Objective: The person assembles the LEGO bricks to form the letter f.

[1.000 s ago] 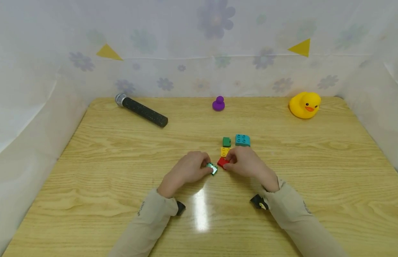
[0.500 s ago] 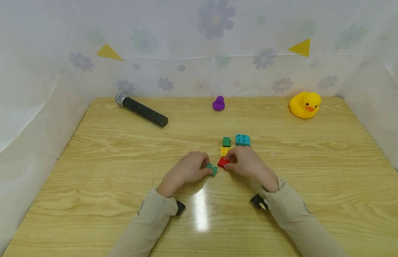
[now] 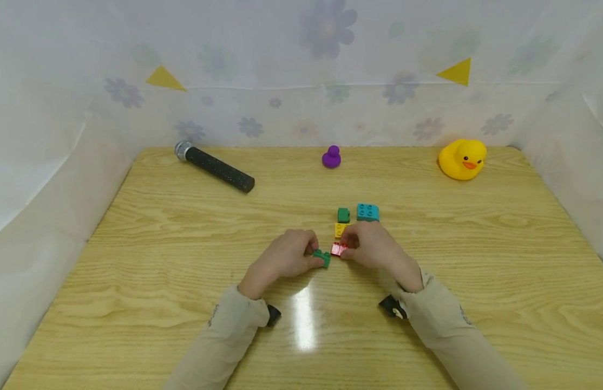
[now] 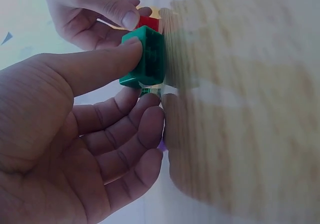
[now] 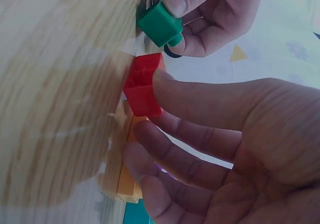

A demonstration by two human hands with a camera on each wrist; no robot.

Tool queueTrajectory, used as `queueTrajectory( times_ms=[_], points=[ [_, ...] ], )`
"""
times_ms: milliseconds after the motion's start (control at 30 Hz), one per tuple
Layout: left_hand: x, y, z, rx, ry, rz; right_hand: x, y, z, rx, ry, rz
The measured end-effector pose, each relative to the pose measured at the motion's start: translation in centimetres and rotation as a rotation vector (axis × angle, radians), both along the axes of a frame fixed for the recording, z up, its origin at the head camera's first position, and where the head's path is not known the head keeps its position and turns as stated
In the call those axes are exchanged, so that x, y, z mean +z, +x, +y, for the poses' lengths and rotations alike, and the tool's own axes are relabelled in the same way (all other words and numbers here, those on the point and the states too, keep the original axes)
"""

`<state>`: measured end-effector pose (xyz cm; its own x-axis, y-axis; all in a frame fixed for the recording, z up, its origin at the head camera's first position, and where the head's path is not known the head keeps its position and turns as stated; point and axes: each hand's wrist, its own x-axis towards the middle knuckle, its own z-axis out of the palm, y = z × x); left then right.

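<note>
Near the middle of the table, my left hand [image 3: 293,253] pinches a green toy brick [image 3: 323,259] between thumb and fingers. Just to its right, my right hand [image 3: 372,245] pinches a red toy brick [image 3: 338,249]. The two bricks are close together with a small gap between them. In the left wrist view the thumb presses the green brick's [image 4: 145,58] near side. From the right wrist, the red brick [image 5: 144,83] shows its hollow underside, with the thumb on one face. Behind it lies a yellow brick [image 3: 340,230], partly covered by the right hand.
Beyond the yellow brick sit another green brick [image 3: 343,215] and a blue brick [image 3: 367,212]. Along the back of the table [image 3: 136,260] are a black microphone [image 3: 216,168], a small purple duck [image 3: 332,157] and a yellow rubber duck [image 3: 462,160]. A flowered white curtain [image 3: 282,65] hangs behind.
Both hands stay in nearly the same place. The green and red bricks have tilted slightly in the fingers, and the glare has shifted from the green brick to the red one.
</note>
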<state>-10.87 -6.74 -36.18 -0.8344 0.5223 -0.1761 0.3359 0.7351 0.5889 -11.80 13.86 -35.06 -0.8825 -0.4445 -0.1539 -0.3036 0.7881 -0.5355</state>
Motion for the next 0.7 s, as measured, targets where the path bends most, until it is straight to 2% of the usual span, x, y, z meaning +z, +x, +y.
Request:
queueTrajectory(
  times_ms=[267, 700],
  points=[
    [-0.09, -0.01, 0.06, 0.001, 0.009, 0.016, 0.17, -0.07, 0.07, -0.017, -0.011, -0.017],
    [-0.02, -0.02, 0.19, 0.016, -0.018, -0.009, 0.24, 0.15, -0.19, -0.052, -0.005, -0.041]
  ],
)
